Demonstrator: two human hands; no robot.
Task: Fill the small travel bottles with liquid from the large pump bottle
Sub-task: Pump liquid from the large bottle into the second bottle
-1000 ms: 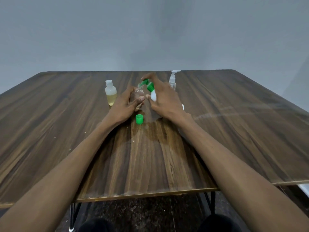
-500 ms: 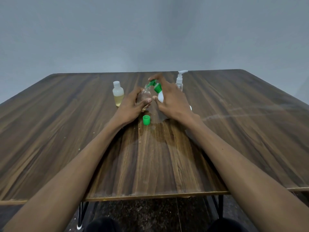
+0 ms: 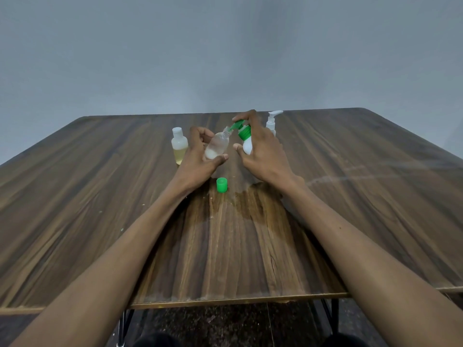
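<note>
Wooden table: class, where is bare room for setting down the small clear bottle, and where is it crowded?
Free: wooden table right of the right hand; left of the capped yellow-liquid bottle. Crowded: centre, around the green cap, both hands, white pump bottle.

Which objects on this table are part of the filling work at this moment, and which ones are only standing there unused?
In use:
- clear travel bottle, tilted, held by left hand
- green-topped pump bottle, held by right hand, spout at the clear bottle's mouth
- green cap, off, on the table

Standing by:
- capped bottle of yellowish liquid
- white pump bottle
</note>
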